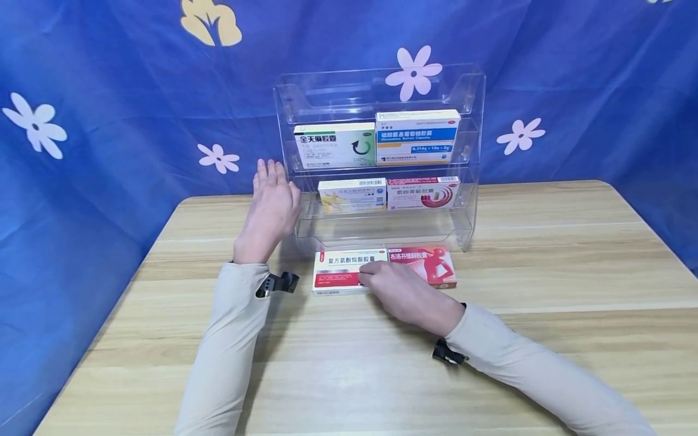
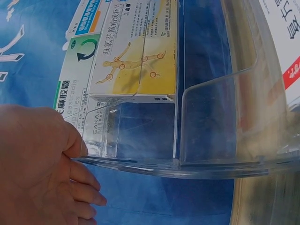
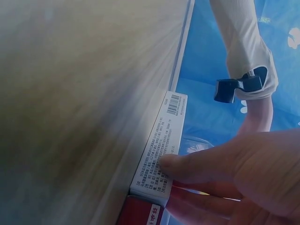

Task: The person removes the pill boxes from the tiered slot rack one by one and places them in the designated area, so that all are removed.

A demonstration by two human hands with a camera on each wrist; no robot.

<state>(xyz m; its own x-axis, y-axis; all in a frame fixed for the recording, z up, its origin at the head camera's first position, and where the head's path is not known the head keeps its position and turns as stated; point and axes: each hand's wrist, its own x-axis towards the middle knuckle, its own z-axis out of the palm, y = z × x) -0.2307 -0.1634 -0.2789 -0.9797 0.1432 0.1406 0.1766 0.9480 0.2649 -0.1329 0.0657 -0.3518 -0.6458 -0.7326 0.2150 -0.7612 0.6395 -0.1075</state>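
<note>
A clear acrylic rack stands on the table with medicine boxes on its tiers. Against its left side rests my left hand, fingers straight; in the left wrist view the thumb touches the rack's edge. My right hand pinches a white-and-red medicine box lying flat in front of the rack. Its thumb presses on the box's printed narrow side, while the other fingers are over the top face. Right beside this box lies a red medicine box, partly hidden by the right hand.
The upper tier holds a white-and-green box and a white-and-blue box. On the middle tier sit a yellow-and-white box and a pink-and-white box. A blue flowered curtain hangs behind the wooden table.
</note>
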